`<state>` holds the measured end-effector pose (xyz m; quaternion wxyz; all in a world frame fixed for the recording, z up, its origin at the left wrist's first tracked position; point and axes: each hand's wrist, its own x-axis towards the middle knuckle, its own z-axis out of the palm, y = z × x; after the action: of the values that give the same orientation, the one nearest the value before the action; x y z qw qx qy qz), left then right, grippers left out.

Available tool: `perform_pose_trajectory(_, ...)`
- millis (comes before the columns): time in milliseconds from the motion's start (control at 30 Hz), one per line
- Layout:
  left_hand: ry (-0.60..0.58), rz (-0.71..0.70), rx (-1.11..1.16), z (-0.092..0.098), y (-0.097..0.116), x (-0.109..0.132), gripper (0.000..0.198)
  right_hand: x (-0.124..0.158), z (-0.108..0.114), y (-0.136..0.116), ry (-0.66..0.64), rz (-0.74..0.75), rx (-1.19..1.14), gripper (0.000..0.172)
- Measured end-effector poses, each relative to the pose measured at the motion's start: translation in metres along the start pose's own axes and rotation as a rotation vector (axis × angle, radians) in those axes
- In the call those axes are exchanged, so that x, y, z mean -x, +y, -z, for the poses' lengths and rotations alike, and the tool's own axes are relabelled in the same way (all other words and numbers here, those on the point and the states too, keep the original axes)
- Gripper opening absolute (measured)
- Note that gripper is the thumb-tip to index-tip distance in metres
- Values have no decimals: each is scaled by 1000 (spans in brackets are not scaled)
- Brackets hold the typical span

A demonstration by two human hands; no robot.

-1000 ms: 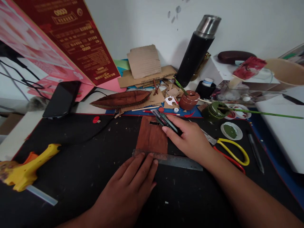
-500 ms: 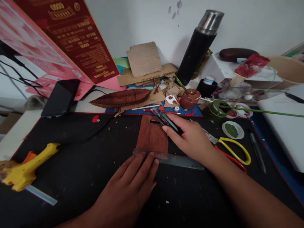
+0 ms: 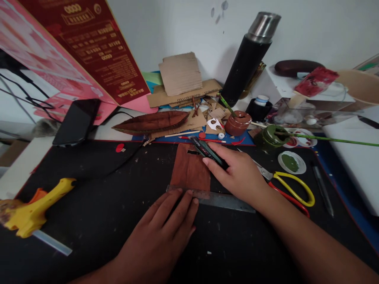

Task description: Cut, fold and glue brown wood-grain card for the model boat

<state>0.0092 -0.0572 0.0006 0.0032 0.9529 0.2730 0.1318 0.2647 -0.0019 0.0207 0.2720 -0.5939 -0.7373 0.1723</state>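
Note:
A brown painted cardboard piece (image 3: 189, 169) lies on the black mat (image 3: 89, 205). A steel ruler (image 3: 225, 200) lies across its near edge. My left hand (image 3: 166, 232) lies flat with its fingers stretched out, the fingertips pressing the ruler's left end. My right hand (image 3: 237, 171) is closed around a dark utility knife (image 3: 204, 150), whose tip points up and left over the cardboard's far right part.
A yellow glue gun (image 3: 32, 209) lies at the left. Yellow-handled scissors (image 3: 291, 189) lie right of my right hand. A brown paint pot (image 3: 237, 123), a green pot (image 3: 269, 138), a black flask (image 3: 245, 59), a brown boat-shaped model (image 3: 151, 122), a phone (image 3: 75, 122) and cardboard scraps stand behind.
Both hands keep their places on the ruler and knife. Only the camera has shifted slightly.

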Motion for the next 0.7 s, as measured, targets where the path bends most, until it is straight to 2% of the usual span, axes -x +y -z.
perform_pose_trajectory(700,33,7,7,-1,1,-1,42,0,-1,0,6,33,33,43)
